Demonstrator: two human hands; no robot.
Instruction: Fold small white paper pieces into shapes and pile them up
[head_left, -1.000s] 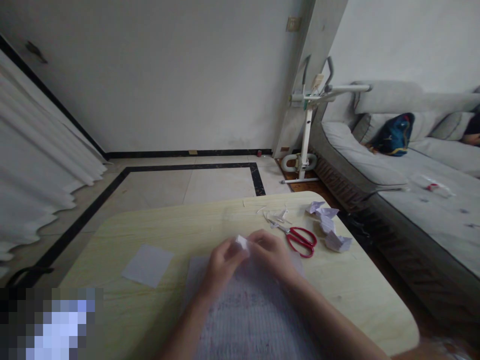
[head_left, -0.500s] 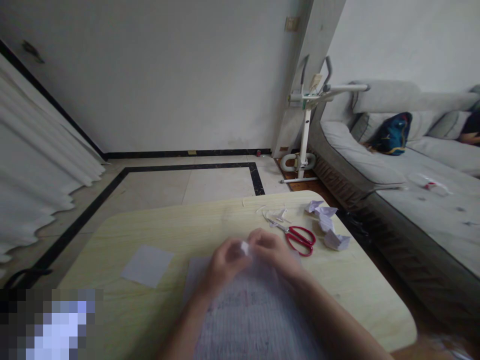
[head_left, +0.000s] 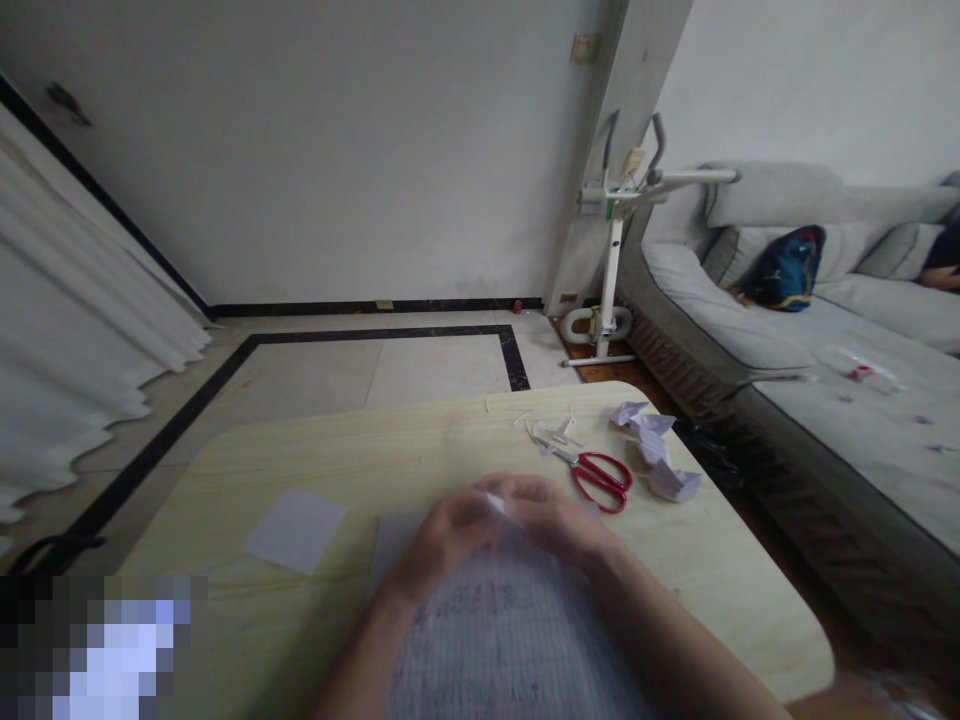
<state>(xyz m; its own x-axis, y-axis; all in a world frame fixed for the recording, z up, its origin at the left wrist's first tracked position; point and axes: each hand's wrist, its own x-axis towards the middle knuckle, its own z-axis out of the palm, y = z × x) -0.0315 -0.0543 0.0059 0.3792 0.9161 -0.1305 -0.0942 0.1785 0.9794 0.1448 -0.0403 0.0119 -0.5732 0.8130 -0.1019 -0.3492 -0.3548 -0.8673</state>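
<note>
My left hand (head_left: 444, 535) and my right hand (head_left: 559, 518) meet over the middle of a pale wooden table (head_left: 345, 455). Their fingers are pinched together on a small folded piece of white paper (head_left: 495, 500), of which only a corner shows. Both hands are slightly smeared by motion. Under my wrists lies a large lined sheet (head_left: 495, 640). A small white paper square (head_left: 295, 529) lies flat to the left of my left hand.
Red-handled scissors (head_left: 600, 478) lie just right of my right hand, with paper scraps (head_left: 553, 432) beyond them. Folded paper pieces (head_left: 660, 452) sit near the table's right edge. A grey sofa (head_left: 825, 350) stands to the right, white curtains (head_left: 67, 360) to the left.
My hands have sunk a little toward the lined sheet and closed more over the small folded paper, so less of it shows now.
</note>
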